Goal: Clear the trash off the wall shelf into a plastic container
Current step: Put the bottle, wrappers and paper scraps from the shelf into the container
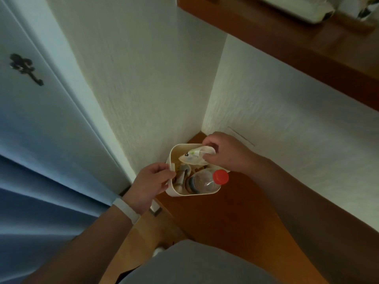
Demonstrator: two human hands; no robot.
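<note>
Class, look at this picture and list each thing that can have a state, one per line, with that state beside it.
Plastic container: upright on the wooden surface, open-topped, partly filled.
Bottle: inside the container, red cap on.
Wrapper: crumpled, held over the container.
Right hand: closed on the wrapper.
Left hand: gripping the container's rim.
Wristband: worn on the left wrist.

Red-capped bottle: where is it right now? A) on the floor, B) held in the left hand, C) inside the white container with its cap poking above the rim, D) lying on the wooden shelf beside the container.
C. The clear plastic bottle with its red cap sits inside the white plastic container, the cap rising over the rim, while the left hand grips the container's edge.
</note>
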